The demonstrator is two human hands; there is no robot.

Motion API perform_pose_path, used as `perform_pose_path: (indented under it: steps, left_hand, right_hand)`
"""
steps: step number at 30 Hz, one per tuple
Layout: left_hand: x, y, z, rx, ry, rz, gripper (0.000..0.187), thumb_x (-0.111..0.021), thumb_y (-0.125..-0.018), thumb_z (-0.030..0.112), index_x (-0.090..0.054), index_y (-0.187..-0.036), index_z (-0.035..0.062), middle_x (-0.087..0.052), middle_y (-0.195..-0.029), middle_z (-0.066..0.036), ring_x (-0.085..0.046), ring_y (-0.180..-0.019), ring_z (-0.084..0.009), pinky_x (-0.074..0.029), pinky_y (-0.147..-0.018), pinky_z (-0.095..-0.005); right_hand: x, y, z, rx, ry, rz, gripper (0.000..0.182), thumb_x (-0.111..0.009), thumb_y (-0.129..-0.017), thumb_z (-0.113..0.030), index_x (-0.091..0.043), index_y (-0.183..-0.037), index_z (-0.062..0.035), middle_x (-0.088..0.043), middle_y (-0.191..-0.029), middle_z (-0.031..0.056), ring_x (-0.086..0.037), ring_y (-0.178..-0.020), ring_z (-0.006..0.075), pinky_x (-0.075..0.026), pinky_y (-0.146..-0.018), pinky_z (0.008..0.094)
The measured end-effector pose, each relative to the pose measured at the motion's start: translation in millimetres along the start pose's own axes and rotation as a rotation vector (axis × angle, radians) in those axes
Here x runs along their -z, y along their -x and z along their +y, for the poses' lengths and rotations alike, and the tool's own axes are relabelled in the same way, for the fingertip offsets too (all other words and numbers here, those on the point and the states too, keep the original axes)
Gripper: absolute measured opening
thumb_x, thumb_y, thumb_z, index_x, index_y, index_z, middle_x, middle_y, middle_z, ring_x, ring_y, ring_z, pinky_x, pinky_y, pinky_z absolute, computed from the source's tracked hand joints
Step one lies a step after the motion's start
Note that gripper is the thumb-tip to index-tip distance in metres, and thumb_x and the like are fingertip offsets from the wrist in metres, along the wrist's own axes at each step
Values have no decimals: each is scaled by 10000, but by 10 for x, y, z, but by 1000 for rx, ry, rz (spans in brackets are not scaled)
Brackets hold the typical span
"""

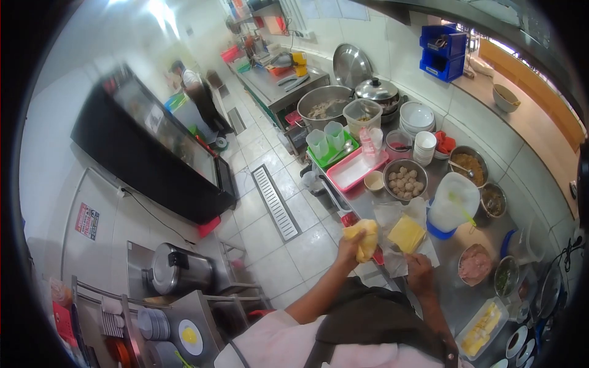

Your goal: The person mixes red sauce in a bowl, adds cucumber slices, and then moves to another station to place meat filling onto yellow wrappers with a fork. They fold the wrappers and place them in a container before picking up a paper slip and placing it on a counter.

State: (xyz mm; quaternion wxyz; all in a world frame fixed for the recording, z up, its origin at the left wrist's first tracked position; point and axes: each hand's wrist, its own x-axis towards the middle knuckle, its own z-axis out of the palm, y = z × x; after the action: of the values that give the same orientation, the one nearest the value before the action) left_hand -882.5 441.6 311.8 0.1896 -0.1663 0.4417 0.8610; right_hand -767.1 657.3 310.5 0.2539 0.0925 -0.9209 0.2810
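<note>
My left hand (351,250) is closed around a floppy, folded yellow wad (367,240), which looks like thin dough sheets. It is held at the front edge of the steel counter. To its right, a stack of square yellow sheets (407,233) lies on white paper (392,212). My right hand (421,273) has its fingers curled at the near corner of that stack, over the paper. What those fingers pinch, if anything, is hidden. A red-handled object (348,219), partly covered, lies beside my left hand.
A metal bowl of pale balls (405,179) stands behind the paper. A white tub (454,199), a bowl of pink minced meat (475,265) and a container of yellow pieces (483,328) are to the right. A pink tray (356,172) sits farther back. Another person (199,95) stands by the fridge.
</note>
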Motion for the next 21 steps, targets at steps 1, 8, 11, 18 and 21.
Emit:
perform_pose_path:
  steps: [1,8,11,18,21]
  left_hand:
    - [115,-104,-30,-57,-2,15,377,-643,-924,183,-524,-1224,-11,-658,-1056,-138,-689,-886,-270,-593,-745,-396]
    - [236,-178,99,-70,5,-196,427,-651,-910,127,-514,-1301,25,-647,-1159,-103,-661,-1016,-249,-573,-838,-392]
    - [197,-78,40,85,-29,-160,449,-657,-907,134,-504,-1318,39,-640,-1174,-104,-658,-1022,-260,-571,-845,-400]
    - [1,-51,-370,282,-120,-259,425,-695,-854,174,-537,-1232,61,-648,-1036,-81,-659,-862,-218,-586,-693,-385]
    - [-336,108,-476,411,-58,-362,487,-553,-828,56,-471,-1307,37,-613,-1107,-123,-653,-931,-273,-580,-774,-434]
  right_hand:
    - [-88,33,92,-78,-61,12,260,-565,-832,-21,-699,-1051,-58,-618,-883,131,-594,-805,332,-472,-707,434]
    - [-571,-68,924,-197,11,-126,219,-510,-879,-86,-671,-1021,-41,-629,-979,205,-618,-877,390,-505,-765,465]
    - [-590,-134,891,-331,142,-134,197,-532,-858,-93,-693,-965,-58,-620,-973,154,-601,-883,376,-487,-791,473]
    - [-319,-139,379,-202,-10,72,308,-597,-759,-11,-650,-1063,-3,-582,-1035,180,-536,-1035,371,-435,-907,451]
    - [-48,-161,180,-235,-273,71,332,-695,-784,-92,-647,-1109,-39,-609,-1086,155,-588,-1009,355,-477,-887,421]
